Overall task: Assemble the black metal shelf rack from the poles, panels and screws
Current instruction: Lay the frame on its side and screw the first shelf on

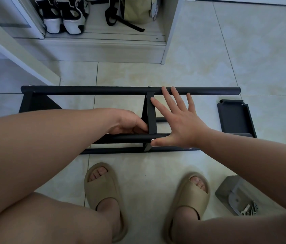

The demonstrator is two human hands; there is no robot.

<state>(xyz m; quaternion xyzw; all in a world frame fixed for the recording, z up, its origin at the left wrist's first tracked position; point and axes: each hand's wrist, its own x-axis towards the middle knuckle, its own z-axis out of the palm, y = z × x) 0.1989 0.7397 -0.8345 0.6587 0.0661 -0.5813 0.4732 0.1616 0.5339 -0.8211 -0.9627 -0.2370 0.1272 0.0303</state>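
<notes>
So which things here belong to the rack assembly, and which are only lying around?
For the job: half-built rack, loose black panel, bag of screws.
Lying about: sneakers, beige bag.

Left hand (130,122) curled, right hand (179,120) splayed

Matt black metal poles (103,90), glossy floor tiles (244,50), smooth rubbery slippers (103,191)
</notes>
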